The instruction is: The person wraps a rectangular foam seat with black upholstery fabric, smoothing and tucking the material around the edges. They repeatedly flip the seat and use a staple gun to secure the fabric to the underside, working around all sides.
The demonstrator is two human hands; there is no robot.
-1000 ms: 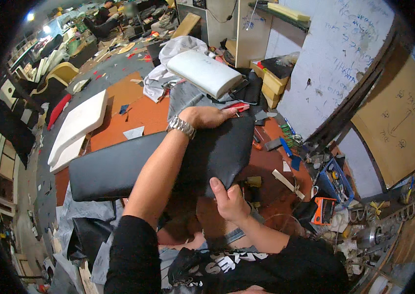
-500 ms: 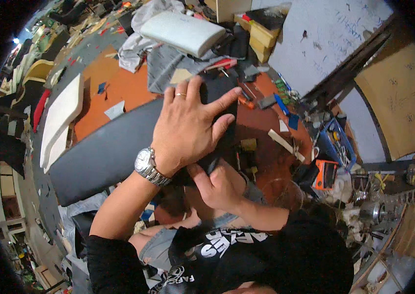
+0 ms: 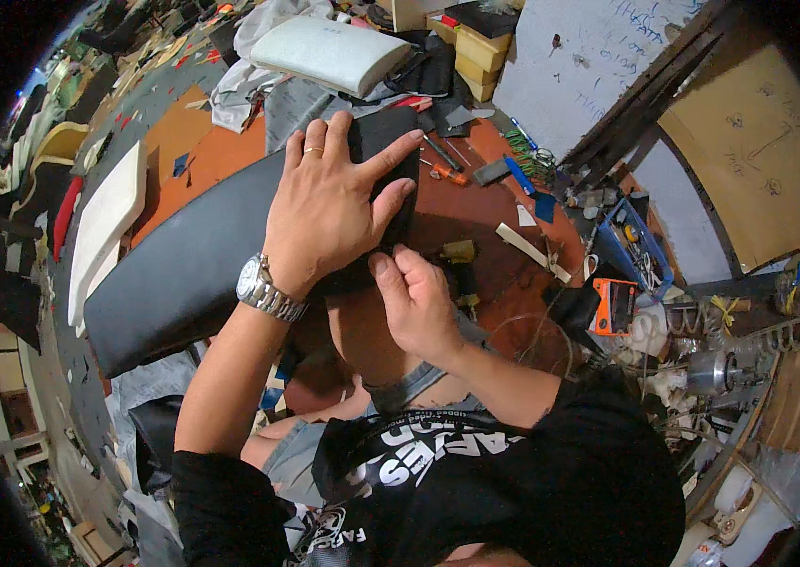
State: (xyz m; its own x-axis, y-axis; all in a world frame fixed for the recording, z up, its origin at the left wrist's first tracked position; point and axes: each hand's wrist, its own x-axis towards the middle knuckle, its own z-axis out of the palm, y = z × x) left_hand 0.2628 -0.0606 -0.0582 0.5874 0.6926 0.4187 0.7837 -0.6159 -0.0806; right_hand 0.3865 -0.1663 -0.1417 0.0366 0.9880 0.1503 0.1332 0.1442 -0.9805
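Note:
A long black padded cushion [image 3: 173, 274] with a smooth cover lies slantwise in front of me, its far right end near the tools. My left hand [image 3: 329, 203] presses on top of that end, fingers spread, the index pointing along the far right corner. A ring and a metal wristwatch [image 3: 268, 288] are on this hand and wrist. Below it my right hand [image 3: 419, 302] is closed, thumb and bent fingers pinching the near edge of the black cover. The cushion's underside is hidden.
Beyond the cushion lie a white padded panel [image 3: 329, 55] and grey cloth. An orange-handled screwdriver [image 3: 447, 173] and a blue-handled tool [image 3: 519, 176] are on the reddish-brown surface. To the right are a blue basket [image 3: 634, 248] and an orange box [image 3: 613, 307]; a white panel [image 3: 107, 227] rests left.
My right hand has moved up from under the left wrist to the cushion's near right edge. The left hand keeps its spread press. The whole view has shifted slightly.

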